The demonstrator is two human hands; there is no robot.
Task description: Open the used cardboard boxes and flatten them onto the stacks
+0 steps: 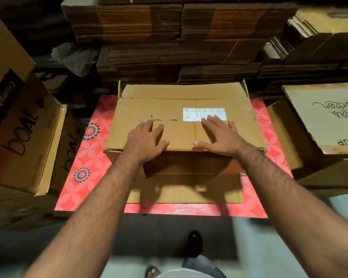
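Both hands flat on the cardboard box (186,125), palms down on its top panel. Left hand (147,140) fingers (157,128) spread and straight, grasping nothing, just pressing. Right hand (219,138) the same, fingers released and splayed, tips touching the lower edge of the white label (205,114). The box sits on a pink patterned sheet (92,157) with a flat cardboard piece (186,189) under the wrists (looks like a flattened box or loose flap, cannot tell which).

Box looks part-collapsed: far flap (181,90) beyond the fingertips stands up slightly, near edge below the thumbs overhangs a shadowed gap.

Risks, as a judgement:
- Pressing with open palms only, the box may spring back or skid away from the fingers toward the stacks of flattened cardboard (181,41) behind.
- Uneven push from the two hands could fold it skewed, so it lies crooked on the sheet.
- Raised far flap may catch and crease instead of lying flat.
- Neighbouring boxes left and right of the hands (boat box (22,125), handwritten box (329,115)) leave little room to spread panels.
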